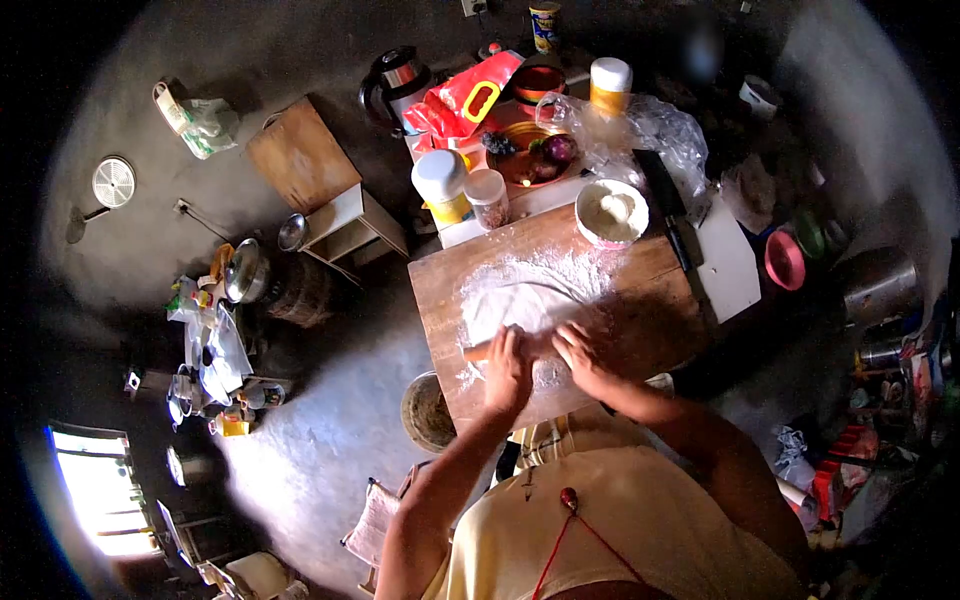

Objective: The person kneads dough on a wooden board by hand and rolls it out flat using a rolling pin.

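Observation:
A floured sheet of dough (515,305) lies on the wooden board (440,300) in front of me. Across its near edge runs a wooden rolling pin (477,353), with its left end sticking out past my fingers. My left hand (508,368) is closed over the pin near that end. A short way to the right, my right hand (582,357) rests on the pin with its fingers curled; the pin's right end is hidden under it. Just beyond the dough stands a white bowl of flour (612,215).
A cleaver (662,190) lies at the board's right side. Behind are lidded jars (440,178), a clear tub (487,198), a plate with vegetables (530,155), a red bag (465,100) and a kettle (400,80). A bucket (430,412) stands at the board's lower left.

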{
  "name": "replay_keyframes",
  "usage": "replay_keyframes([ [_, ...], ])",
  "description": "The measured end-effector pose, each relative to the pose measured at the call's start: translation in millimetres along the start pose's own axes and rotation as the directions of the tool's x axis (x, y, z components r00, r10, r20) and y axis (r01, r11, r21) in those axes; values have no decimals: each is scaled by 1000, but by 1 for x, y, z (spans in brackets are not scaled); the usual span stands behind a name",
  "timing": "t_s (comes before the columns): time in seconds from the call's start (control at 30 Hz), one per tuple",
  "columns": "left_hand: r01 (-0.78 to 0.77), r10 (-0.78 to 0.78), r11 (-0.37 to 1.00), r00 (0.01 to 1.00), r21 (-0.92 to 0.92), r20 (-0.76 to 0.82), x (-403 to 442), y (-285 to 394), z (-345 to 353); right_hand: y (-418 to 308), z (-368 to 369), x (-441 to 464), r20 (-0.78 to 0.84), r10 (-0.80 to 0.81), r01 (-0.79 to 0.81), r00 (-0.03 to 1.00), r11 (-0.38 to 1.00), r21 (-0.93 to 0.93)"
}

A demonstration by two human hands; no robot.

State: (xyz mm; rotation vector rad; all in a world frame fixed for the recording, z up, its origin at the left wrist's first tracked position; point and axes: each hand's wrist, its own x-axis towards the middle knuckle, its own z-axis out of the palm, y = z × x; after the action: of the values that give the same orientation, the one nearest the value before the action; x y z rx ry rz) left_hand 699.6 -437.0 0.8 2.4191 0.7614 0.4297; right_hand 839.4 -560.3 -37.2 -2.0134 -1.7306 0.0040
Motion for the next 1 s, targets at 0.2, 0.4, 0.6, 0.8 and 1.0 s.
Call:
replay_keyframes([
  [0.2,-143,142,984,990,102,22,-29,29,0,-44,-59,11,146,68,-79,987,994,72],
  [0.4,-77,121,959,982,273,-148,73,-14,18,26,8,97,-94,37,-45,995,995,-89],
  [0.6,-82,60,989,984,122,170,-9,17,-9,-24,-25,16,24,87,-89,996,983,159],
  [0.8,-173,149,930,984,325,98,-23,-1,17,-24,-16,12,-106,-5,20,994,989,145],
  [1.0,-87,94,957,995,276,-13,43,3,6,20,10,60,-166,-213,190,963,971,-146],
])
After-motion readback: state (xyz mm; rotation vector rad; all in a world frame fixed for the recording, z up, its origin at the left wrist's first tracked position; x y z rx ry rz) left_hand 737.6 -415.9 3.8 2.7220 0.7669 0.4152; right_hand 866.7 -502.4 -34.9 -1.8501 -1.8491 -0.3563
